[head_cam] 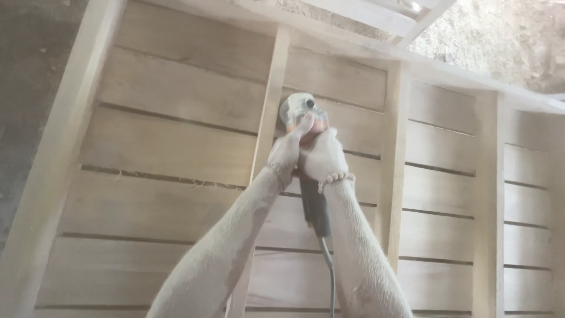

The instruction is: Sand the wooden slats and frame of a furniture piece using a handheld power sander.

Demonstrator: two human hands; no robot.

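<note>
Both my hands grip an angle grinder (312,203) with a dark body and a dusty pale head, held against a large pale wooden panel (176,147) made of horizontal slats and upright battens. My left hand (287,150) wraps the front of the tool, thumb reaching up to the grinder's head near an upright batten (271,100). My right hand (322,158) clasps the body just behind it. Both forearms are coated in fine sawdust, and each wrist wears a beaded bracelet. The grinder's grey cable (329,277) hangs down between my arms.
The panel's thick frame edge (59,159) runs diagonally at the left, with dusty ground (29,65) beyond it. More upright battens (391,171) stand to the right. Pale wooden pieces (376,15) and sawdust-covered ground (506,41) lie past the panel's top edge.
</note>
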